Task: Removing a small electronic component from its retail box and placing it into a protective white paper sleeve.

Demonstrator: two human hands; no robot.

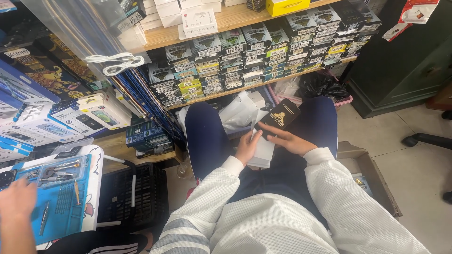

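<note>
A stack of white sleeves [262, 149] is being steadied on the lap by the left hand [246, 146], fingers wrapped; at two o'clock, a black packet [280, 116] is being pinched by the right hand [288, 140]; edges are best kept squared.

Wooden shelf [263, 84] at 12 o'clock: rows of stacked small black boxes [263, 51]. Lap [207, 136] at centre: white packets [261, 150].

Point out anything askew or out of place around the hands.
Nothing looks damaged or spilled. The flat black packet with a gold emblem sits tilted, held by the right hand over the stack of white packets that the left hand steadies on the lap.
</note>
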